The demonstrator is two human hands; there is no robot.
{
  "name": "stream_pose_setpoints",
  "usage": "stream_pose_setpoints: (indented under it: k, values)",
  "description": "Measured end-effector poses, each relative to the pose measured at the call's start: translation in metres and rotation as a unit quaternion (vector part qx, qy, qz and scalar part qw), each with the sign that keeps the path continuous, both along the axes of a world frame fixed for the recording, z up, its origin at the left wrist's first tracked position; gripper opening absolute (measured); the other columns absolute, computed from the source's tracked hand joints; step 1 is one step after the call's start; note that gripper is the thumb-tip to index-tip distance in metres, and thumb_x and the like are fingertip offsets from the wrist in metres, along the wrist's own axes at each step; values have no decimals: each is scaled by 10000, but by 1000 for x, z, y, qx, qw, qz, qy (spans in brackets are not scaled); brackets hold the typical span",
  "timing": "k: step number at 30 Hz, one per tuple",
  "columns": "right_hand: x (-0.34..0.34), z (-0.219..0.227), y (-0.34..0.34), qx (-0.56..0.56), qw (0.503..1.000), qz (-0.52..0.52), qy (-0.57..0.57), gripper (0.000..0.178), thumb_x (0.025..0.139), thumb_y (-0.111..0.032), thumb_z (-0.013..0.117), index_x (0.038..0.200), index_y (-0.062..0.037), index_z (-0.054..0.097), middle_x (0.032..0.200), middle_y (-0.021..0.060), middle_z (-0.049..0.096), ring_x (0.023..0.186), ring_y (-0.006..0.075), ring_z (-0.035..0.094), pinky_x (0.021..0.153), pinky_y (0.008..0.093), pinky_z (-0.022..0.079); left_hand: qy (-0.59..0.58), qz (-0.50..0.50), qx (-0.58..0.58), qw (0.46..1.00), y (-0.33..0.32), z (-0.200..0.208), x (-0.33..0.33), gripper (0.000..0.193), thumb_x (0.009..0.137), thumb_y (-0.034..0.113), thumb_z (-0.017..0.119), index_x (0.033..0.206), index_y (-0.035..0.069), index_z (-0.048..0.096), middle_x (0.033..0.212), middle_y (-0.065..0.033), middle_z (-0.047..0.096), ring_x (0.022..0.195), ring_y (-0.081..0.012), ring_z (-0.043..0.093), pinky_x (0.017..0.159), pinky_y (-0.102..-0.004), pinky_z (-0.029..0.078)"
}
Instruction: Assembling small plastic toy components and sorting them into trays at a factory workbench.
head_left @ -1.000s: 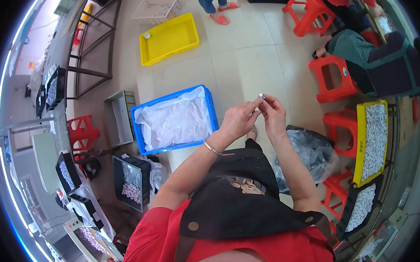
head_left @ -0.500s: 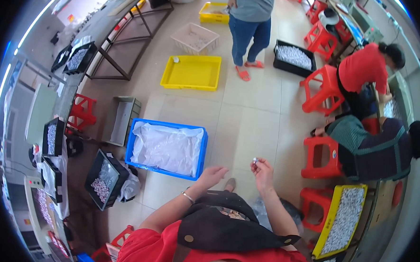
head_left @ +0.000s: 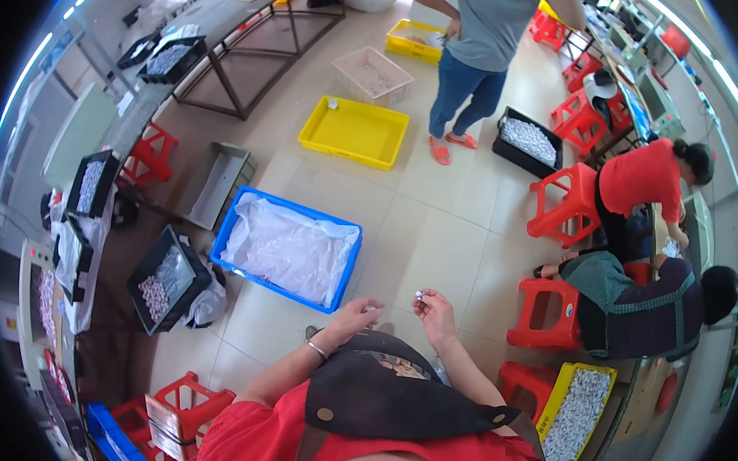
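Observation:
Between the thumb and fingers of my right hand (head_left: 436, 313) is a small shiny silver-and-white piece (head_left: 419, 296), too small to name by kind. My left hand (head_left: 354, 318) is a little to its left, fingers curled together; whether anything is in them is hidden. Both hands are raised in front of my black apron (head_left: 377, 398), apart from each other. Beyond my left hand, on the floor, lies a blue crate (head_left: 356, 255) lined with a crumpled white plastic sheet (head_left: 289, 247).
A yellow tray (head_left: 353, 129), a pale crate (head_left: 373, 74) and a black crate of pink-white pieces (head_left: 175, 275) stand on the floor. A person in blue jeans (head_left: 468, 85) stands ahead. Two people sit at the right bench among red stools (head_left: 548, 311), near a yellow crate of small pieces (head_left: 577, 408).
The whole view has turned, so the surroundings tilt. My hands have come closer together, and the left fingers are more curled. The right hand still holds the small silver piece.

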State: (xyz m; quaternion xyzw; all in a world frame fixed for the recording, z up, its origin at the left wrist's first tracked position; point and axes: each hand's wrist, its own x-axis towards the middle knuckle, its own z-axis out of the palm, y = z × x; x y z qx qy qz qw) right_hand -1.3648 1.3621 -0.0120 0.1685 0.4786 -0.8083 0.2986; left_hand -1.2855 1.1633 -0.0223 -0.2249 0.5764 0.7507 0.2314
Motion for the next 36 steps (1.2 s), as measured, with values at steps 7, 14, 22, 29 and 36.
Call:
stream_pose_setpoints:
  k: [7, 14, 22, 29, 36]
  values:
    - [-4, 23, -11, 25, 1000, 4, 14, 206, 824, -104, 526, 1002, -4, 554, 862, 52, 602, 777, 129, 570, 729, 257, 456, 15, 33, -27, 999, -14, -7, 7, 255, 840, 168, 597, 1043, 17, 563, 770, -39, 556, 674, -95, 527, 579, -214, 438]
    - [-185, 153, 152, 123, 884, -245, 378, 669, 764, -39, 514, 1381, -83, 259, 884, 10, 524, 719, 104, 534, 634, 235, 456, -8, -21, -23, 999, -19, -9, 5, 195, 837, 175, 613, 973, 37, 585, 730, -3, 538, 670, -67, 522, 582, -191, 433]
    - [-308, 267, 229, 262, 809, -355, 389, 835, 715, -93, 584, 1408, -23, 124, 661, 34, 565, 510, 80, 517, 436, 184, 382, 60, 53, 50, 996, -39, 26, 6, 306, 855, 111, 561, 1144, 16, 537, 913, -66, 555, 764, -126, 561, 662, -235, 470]
    - [-327, 294, -155, 341, 630, 41, 696, 690, 733, -139, 573, 1366, -68, 306, 654, 25, 560, 598, 90, 549, 602, 207, 457, 35, 126, -4, 991, -71, 37, 26, 373, 855, 55, 540, 1209, -29, 459, 1062, -109, 572, 876, -167, 588, 769, -267, 485]
    - [-263, 219, -222, 200, 646, 252, 693, 298, 792, -168, 482, 1032, -14, 567, 682, 34, 518, 615, 83, 491, 557, 233, 392, 112, 267, 0, 957, -73, 20, 64, 374, 837, 71, 588, 1182, -34, 488, 1027, -110, 602, 864, -170, 599, 770, -266, 487]
